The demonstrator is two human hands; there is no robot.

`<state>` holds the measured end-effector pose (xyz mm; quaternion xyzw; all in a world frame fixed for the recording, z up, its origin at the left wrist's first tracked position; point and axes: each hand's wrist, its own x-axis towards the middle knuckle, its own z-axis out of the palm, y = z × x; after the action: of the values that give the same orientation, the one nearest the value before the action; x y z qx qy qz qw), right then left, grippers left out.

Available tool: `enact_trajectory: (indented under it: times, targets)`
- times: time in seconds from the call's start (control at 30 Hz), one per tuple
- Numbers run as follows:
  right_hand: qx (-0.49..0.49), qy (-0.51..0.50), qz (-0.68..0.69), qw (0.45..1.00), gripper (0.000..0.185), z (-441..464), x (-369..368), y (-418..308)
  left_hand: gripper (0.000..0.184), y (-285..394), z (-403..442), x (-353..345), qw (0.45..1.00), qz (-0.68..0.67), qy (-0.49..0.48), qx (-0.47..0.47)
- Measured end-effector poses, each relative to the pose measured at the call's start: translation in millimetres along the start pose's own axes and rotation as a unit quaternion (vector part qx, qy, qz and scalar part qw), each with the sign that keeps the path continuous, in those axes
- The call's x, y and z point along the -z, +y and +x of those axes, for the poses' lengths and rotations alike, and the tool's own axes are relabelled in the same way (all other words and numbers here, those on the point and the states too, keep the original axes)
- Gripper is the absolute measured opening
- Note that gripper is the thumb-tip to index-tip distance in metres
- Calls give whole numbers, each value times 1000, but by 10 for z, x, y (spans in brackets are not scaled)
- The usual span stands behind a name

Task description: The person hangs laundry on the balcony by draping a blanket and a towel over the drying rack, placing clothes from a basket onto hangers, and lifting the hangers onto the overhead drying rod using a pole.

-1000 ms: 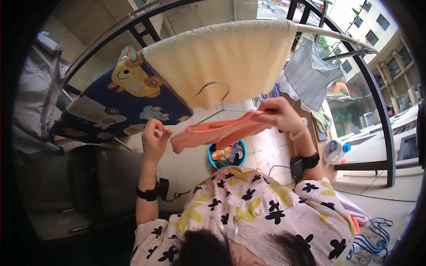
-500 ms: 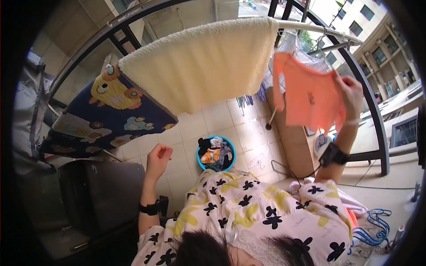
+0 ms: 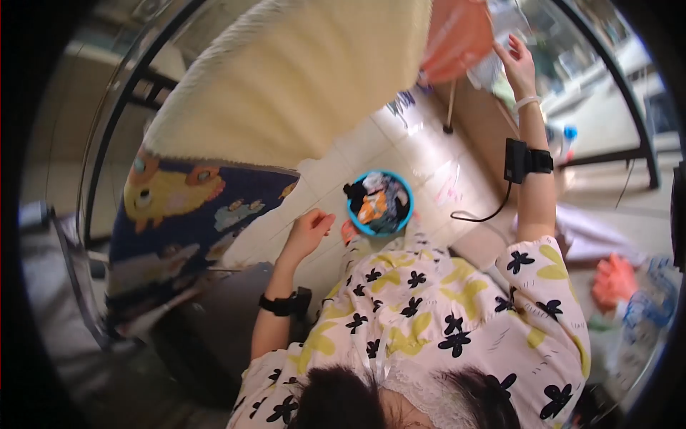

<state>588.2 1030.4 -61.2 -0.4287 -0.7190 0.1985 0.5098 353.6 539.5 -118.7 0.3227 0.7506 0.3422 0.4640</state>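
Note:
At the upper right, my right hand (image 3: 517,63) is raised with its fingers apart, just beside the edge of an orange top (image 3: 461,39). Whether a fingertip touches the cloth I cannot tell. The garment hangs, and its upper part is cut off by the view. My left hand (image 3: 311,230) is held low in front of me, fingers loosely curled and nothing seen in them. Just right of it, a blue basin (image 3: 409,214) on the floor holds a heap of clothes (image 3: 386,204), dark, grey and orange. Each wrist wears a black strapped device.
A cream blanket (image 3: 300,79) and a navy cartoon-print cloth (image 3: 214,204) hang ahead on the left. A dark case-like object (image 3: 207,314) stands below them. Pink hangers (image 3: 449,187) lie on the tiles. Orange cloth (image 3: 614,282) and blue hangers (image 3: 654,300) lie at right.
The view has tilted down. My right hand, earlier gripping the orange top's edge, is now off to its side with fingers spread. The top hangs on. My left hand stays loosely curled.

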Motion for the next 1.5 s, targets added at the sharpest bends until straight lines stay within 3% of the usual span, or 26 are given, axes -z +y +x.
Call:
enact_trajectory:
  times: [0.07, 0.2, 0.23, 0.33, 0.37, 0.47, 0.57, 0.63, 0.67, 0.73, 0.8, 0.9, 1.07, 1.1, 1.17, 1.2, 1.23, 1.3, 1.33, 1.4, 1.47, 1.5]
  targets:
    - [-143, -4, 142, 979, 51, -573, -107, 172, 22, -365, 296, 98, 997, 30, -65, 19]
    - [-309, -45, 93, 946, 33, -2325, -245, 653, 26, -814, 785, 182, 970, 104, -196, 102]
    - [-443, -97, 105, 885, 29, -2739, -283, 614, 28, -1121, 924, 166, 968, 84, -212, 107]
    - [-554, -71, 154, 815, 27, -3973, -507, 308, 28, -1743, 1308, 146, 932, 164, -263, 189]
    - [-606, -78, 164, 774, 26, -4116, -556, 54, 28, -2069, 1441, 111, 929, 165, -268, 193]
    - [-690, -108, 213, 683, 20, -5106, -804, 219, 27, -3060, 2141, -148, 893, 285, -287, 198]
    - [-743, -127, 201, 625, 18, -5608, -1049, 580, 23, -3888, 2967, -618, 861, 353, -263, 254]
    - [-755, -121, 196, 614, 18, -6020, -1251, 922, 20, -4344, 3528, -946, 908, 378, -139, 116]
    - [-761, -91, 184, 616, 18, -6193, -1347, 1068, 20, -4536, 3860, -1166, 906, 381, -146, 112]
    - [-771, -73, 173, 608, 18, -6506, -1474, 1290, 39, -4649, 4345, -1557, 917, 356, -80, 160]
    - [-797, -16, 216, 564, 19, -6782, -1621, 1527, 55, -4997, 4701, -1913, 902, 423, 15, 81]
    - [-811, -26, 206, 548, 20, -7232, -1775, 1785, 57, -5125, 5156, -2312, 895, 439, 30, 78]
    - [-825, -43, 234, 512, 21, -7421, -1869, 2002, 45, -5631, 5382, -2421, 903, 406, 12, 141]
    - [-823, -42, 239, 513, 22, -7371, -1869, 2008, 34, -5662, 5308, -2449, 902, 420, 37, 94]
    - [-820, -32, 254, 511, 23, -7171, -1874, 1978, 11, -5482, 5075, -2469, 976, 191, 44, 97]
    - [-821, -24, 268, 504, 25, -7021, -1863, 1923, 9, -5060, 4791, -2439, 986, 68, 9, 154]
    - [-817, -22, 270, 509, 25, -6809, -1865, 1833, 8, -4789, 4501, -2346, 983, 32, -23, 181]
    - [-831, 72, 293, 468, 30, -6336, -1895, 1638, 9, -3965, 3832, -2197, 977, -27, -114, 176]
    - [-826, 72, 296, 474, 30, -6148, -1910, 1558, 9, -3547, 3500, -2120, 957, -87, -156, 228]
    - [-851, 140, 368, 347, 33, -5799, -1886, 1385, 11, -2882, 2904, -1843, 936, -17, -301, 184]
    - [-766, 62, 561, 307, 35, -5719, -1757, 1256, 15, -2683, 2371, -1669, 917, -6, -395, 60]
    - [-793, 65, 520, 311, 35, -5590, -1691, 1128, 15, -2458, 2226, -1588, 916, -6, -398, 59]
